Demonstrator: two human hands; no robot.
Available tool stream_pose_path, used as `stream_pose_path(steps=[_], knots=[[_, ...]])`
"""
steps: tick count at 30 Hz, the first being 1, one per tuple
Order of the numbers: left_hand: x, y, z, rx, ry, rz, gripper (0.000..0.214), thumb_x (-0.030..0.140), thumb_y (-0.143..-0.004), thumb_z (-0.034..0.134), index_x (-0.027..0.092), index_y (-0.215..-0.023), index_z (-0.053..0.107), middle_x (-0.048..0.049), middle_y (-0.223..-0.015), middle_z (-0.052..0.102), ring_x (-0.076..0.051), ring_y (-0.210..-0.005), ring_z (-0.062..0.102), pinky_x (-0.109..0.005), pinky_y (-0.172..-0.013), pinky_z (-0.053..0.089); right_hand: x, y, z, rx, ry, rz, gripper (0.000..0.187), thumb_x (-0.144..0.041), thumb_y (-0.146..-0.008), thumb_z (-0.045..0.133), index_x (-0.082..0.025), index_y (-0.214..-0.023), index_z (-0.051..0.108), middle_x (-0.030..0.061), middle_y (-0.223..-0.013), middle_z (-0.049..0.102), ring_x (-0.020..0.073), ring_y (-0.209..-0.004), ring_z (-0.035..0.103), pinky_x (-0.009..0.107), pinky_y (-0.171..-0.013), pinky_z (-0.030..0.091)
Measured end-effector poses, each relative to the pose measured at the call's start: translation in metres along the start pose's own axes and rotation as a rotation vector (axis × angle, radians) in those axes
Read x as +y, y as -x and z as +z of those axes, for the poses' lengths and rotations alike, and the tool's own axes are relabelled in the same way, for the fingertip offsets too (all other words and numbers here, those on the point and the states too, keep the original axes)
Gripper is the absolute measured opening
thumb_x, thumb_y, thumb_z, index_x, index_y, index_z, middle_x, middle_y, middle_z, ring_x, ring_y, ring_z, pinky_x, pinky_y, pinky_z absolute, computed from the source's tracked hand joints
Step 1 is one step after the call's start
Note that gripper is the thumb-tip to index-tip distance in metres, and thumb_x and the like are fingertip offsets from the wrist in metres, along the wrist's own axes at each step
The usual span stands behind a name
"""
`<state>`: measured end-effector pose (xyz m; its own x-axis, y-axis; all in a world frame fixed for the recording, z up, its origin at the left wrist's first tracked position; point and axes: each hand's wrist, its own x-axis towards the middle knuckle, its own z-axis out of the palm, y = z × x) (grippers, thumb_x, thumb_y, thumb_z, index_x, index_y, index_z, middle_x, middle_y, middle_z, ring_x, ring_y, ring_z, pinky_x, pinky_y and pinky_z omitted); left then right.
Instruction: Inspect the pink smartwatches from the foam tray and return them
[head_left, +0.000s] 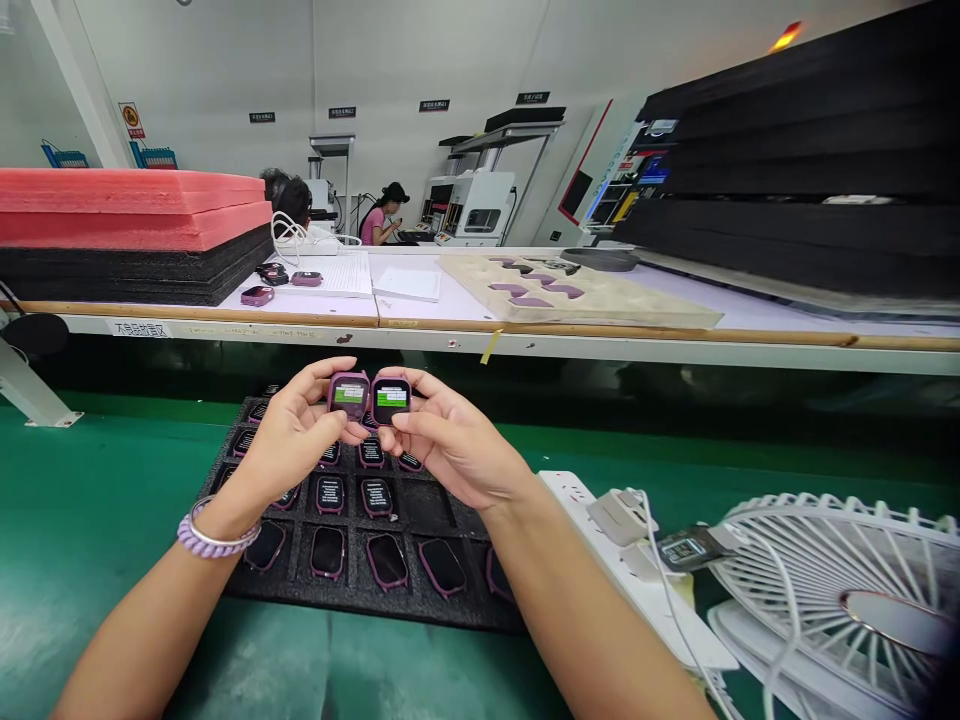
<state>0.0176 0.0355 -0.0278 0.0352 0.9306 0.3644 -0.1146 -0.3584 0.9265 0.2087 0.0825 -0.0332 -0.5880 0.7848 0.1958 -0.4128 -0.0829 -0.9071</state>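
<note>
Side by side above the tray, two purple-framed smartwatch bodies without straps face me with lit screens showing green and white blocks. My left hand [304, 420] grips the left smartwatch [349, 394], its thumb at the lower edge of the screen. Between the thumb and fingers of my right hand [442, 430] is the right smartwatch [391, 397]. Below them a black foam tray [307, 585] lies on the green bench, with several similar watches in its compartments. Some of those screens show white text; the nearest row is dark. My forearms and hands hide parts of the tray.
A white power strip [562, 490] with plugs and cables and a white fan [840, 590] stand at right. On the shelf are red foam sheets [135, 210], black foam stacks [810, 230], a beige tray [600, 305] and papers [409, 284]. A person [382, 215] sits beyond.
</note>
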Motion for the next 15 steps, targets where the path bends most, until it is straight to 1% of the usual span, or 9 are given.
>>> stream_pose_path(steps=[3,8,11,15], knots=[[-0.0001,0.001,0.0012,-0.006,0.005,-0.012,0.053,0.021,-0.081,0.073,0.016,-0.132,0.061,-0.0061,-0.112,0.07,-0.013,-0.069,0.076,-0.024,-0.07,0.068,0.0016,-0.0017,-0.0005,0.021,0.011,-0.008,0.05,-0.024,-0.075,0.09,-0.021,-0.117,0.061,-0.0009,-0.09,0.068,0.0109,-0.064,0.062,0.024,-0.061,0.05],[0.0,0.0021,0.003,-0.013,0.002,-0.033,0.048,0.026,-0.087,0.073,0.017,-0.132,0.062,-0.0059,-0.109,0.072,-0.014,-0.068,0.076,-0.025,-0.067,0.067,0.0043,-0.0043,-0.0008,0.058,0.022,-0.023,0.05,-0.03,-0.075,0.094,-0.021,-0.112,0.062,-0.002,-0.084,0.064,0.0097,-0.059,0.055,0.021,-0.054,0.045],[-0.0002,0.0014,0.0027,-0.019,0.011,-0.042,0.047,0.027,-0.087,0.073,0.017,-0.132,0.062,-0.0061,-0.108,0.073,-0.014,-0.068,0.076,-0.024,-0.067,0.067,0.0049,-0.0047,-0.0001,0.069,0.027,-0.036,0.05,-0.029,-0.073,0.094,-0.02,-0.11,0.062,-0.0028,-0.083,0.064,0.0084,-0.058,0.054,0.02,-0.054,0.043],[-0.0001,0.0008,0.0014,-0.019,0.03,-0.038,0.046,0.024,-0.086,0.071,0.017,-0.13,0.063,-0.0046,-0.104,0.073,-0.015,-0.069,0.077,-0.025,-0.067,0.067,0.0036,-0.0034,0.001,0.074,0.038,-0.027,0.049,-0.023,-0.071,0.09,-0.02,-0.112,0.062,-0.002,-0.085,0.065,0.0091,-0.061,0.056,0.02,-0.057,0.045]])
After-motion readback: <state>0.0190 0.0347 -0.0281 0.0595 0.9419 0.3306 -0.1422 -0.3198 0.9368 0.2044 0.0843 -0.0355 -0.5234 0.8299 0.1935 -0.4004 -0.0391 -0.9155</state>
